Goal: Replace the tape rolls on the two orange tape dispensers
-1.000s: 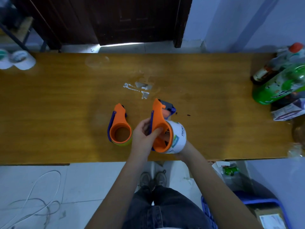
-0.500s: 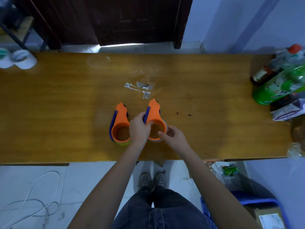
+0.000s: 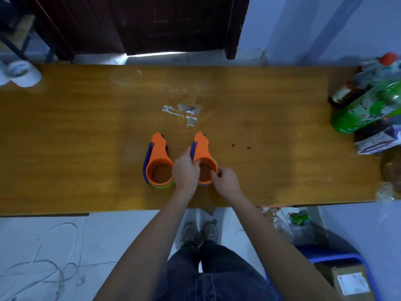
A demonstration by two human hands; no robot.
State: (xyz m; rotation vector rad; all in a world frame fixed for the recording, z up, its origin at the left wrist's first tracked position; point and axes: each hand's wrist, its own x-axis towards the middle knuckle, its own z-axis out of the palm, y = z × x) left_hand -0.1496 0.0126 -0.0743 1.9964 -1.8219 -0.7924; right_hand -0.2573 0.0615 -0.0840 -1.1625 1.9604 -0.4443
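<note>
orange tape dispenser (image 3: 201, 153) gripped by left hand (image 3: 185, 172); right hand (image 3: 225, 181) pinches its rim.

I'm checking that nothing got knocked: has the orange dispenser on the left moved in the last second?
No. The left dispenser sits at the same spot relative to the white residue on the table.

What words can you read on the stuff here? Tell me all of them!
None can be read for sure.
Green bottle: white characters on its label, too blurred.
Carton: print too blurred.
Dark bottle: label too small.
Cardboard box: white sticker, print too small.
Orange dispensers: no text shows.
</note>
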